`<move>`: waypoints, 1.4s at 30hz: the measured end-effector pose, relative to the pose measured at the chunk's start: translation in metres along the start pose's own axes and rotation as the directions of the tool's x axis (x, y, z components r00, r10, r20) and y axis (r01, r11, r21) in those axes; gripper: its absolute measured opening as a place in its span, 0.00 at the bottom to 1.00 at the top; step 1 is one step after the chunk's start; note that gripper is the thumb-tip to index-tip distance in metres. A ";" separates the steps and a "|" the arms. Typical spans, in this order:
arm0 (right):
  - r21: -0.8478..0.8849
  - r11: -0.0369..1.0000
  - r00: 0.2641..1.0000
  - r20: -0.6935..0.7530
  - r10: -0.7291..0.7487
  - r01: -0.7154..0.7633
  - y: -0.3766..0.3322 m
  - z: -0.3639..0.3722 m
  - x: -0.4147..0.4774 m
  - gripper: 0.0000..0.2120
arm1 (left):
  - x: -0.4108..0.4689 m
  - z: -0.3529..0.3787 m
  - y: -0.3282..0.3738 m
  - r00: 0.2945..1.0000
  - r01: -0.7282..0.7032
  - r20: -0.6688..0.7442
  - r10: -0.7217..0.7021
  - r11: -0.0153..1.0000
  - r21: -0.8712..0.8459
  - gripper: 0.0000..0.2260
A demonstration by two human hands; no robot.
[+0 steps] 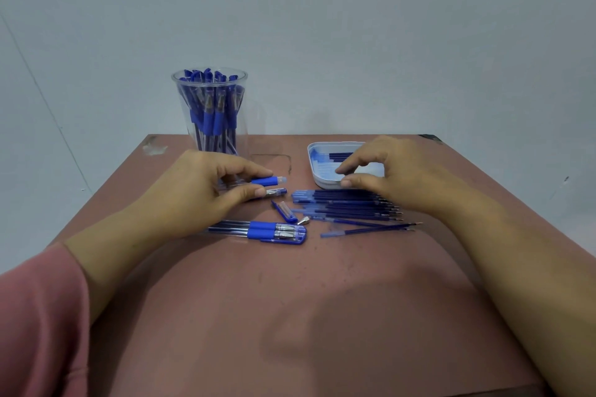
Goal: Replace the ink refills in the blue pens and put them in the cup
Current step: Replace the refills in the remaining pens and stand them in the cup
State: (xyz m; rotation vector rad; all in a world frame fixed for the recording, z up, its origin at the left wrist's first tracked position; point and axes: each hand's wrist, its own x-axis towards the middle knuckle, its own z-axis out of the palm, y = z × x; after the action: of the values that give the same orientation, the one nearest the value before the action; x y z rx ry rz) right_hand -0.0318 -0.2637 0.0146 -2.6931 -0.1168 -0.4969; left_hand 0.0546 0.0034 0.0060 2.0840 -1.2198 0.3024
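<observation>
My left hand [206,185] grips an open blue pen barrel [269,181] with its tip off, just in front of the clear cup [211,97] full of blue pens. My right hand [387,171] hovers with curled fingers over the edge of the white tray [317,177], above a row of blue refills [348,205]; whether its fingertips pinch a refill is unclear. Between the hands lie a blue pen cap [285,211], a metal tip [303,221] and another capped pen [275,193]. Three capped pens [258,230] lie near my left wrist.
The tray holds a few dark refills [340,156]. Two loose refills [371,230] lie nearer me. The reddish table [290,316] ends at a grey wall right behind the cup. A pink sleeve [38,316] covers my left forearm.
</observation>
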 end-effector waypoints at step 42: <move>-0.108 0.959 0.925 0.256 0.280 -0.261 0.037 -0.005 0.048 0.05 | 0.001 0.000 -0.007 0.999 -0.047 -0.003 0.047 0.999 0.003 0.12</move>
State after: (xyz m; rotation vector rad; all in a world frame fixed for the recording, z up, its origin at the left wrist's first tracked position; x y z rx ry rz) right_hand 0.0172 -0.2993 0.0223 -2.7731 0.2019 -0.0496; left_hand 0.0613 0.0047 0.0033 2.0590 -1.2694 0.3289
